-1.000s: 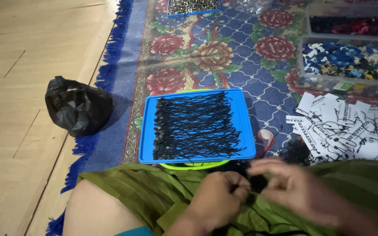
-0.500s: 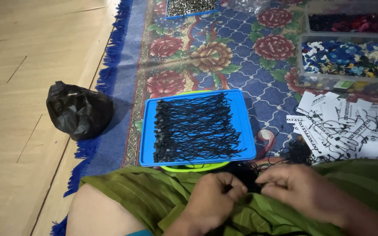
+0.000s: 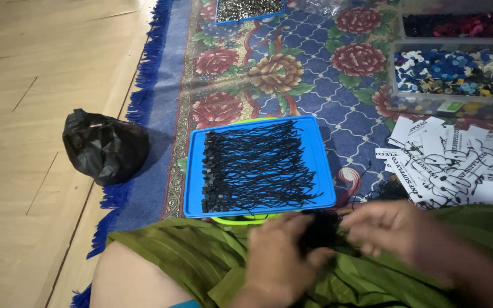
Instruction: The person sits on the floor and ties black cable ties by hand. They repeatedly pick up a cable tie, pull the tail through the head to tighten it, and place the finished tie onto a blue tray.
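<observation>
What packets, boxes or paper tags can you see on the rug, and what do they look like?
Paper tags: white with black print, heaped at right.
Clear box: right, holds blue, white, yellow bits.
Second clear box: top right, red and dark bits.
Black plastic bag: lumpy, on wooden floor, left.

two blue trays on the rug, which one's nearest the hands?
The blue tray holding rows of black cords, just above the left hand. The other tray, at the top edge, holds small metal pieces.

A home floor workspace: floral rug [image 3: 292, 68] on wooden floorboards [image 3: 41, 68].
</observation>
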